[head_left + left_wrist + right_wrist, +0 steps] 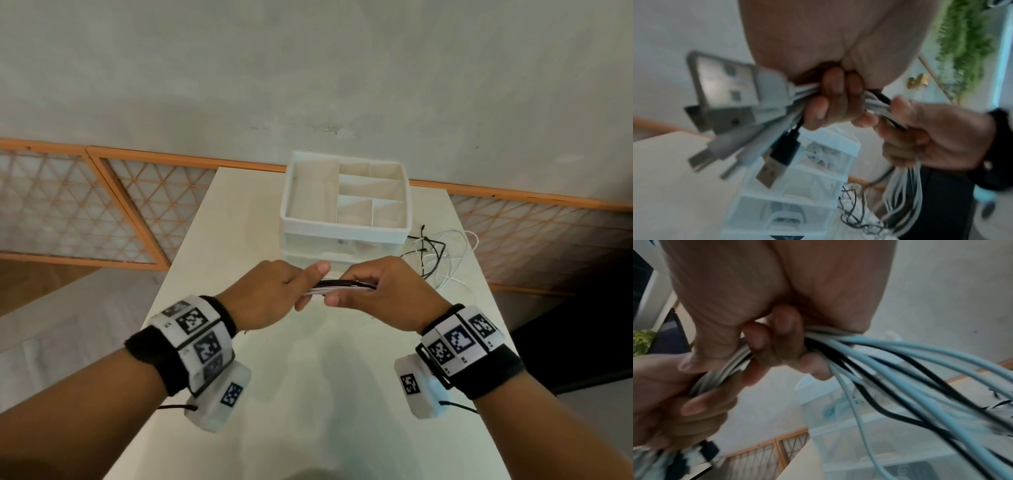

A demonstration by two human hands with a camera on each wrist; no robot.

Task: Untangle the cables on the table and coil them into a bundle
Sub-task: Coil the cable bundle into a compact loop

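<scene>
Gripping: our left hand (pixel 274 294) and right hand (pixel 383 291) both clench the cables (pixel 342 287) above the table (pixel 308 394).
Plugs: the USB ends (pixel 748 113) fan out past our left fingers (pixel 830 100).
Loose lengths: tangled beside the drawer organizer (pixel 346 202).

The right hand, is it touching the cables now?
Touching. In the right wrist view the right hand has its fingers curled round the cables.

The plugs (pixel 731 113) look blurry up close, and the hands (pixel 274 294) hide most of the cables (pixel 342 286).
</scene>
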